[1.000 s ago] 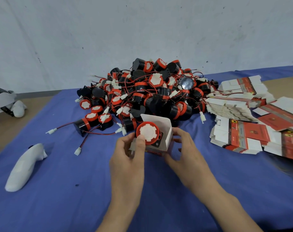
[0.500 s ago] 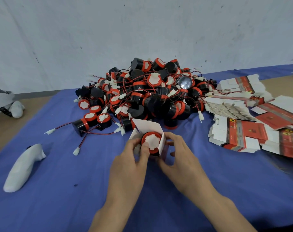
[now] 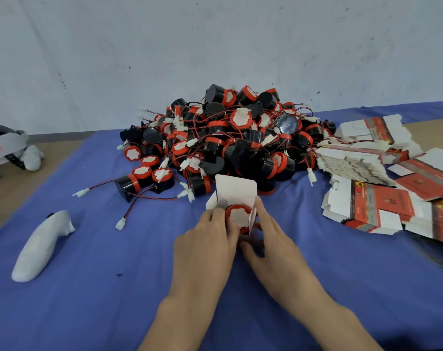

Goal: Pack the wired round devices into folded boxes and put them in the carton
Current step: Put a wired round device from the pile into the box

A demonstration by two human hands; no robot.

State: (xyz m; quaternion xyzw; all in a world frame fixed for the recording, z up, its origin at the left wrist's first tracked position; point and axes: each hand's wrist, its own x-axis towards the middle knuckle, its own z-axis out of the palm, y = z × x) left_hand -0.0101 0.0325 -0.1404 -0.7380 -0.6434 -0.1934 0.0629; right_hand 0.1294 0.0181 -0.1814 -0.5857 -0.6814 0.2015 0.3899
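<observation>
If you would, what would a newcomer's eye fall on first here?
The heap of black-and-red wired devices on the blue cloth. Just before it, the left hand and right hand hold a white box with one device inside. At right lie stacked flat boxes.

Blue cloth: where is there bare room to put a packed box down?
Bare cloth lies between the white handle-shaped object and the left hand, and beside the right hand, in front of the flat box stacks. Behind the folded box both hands hold, the device pile crowds the back; loose wires trail left.
</observation>
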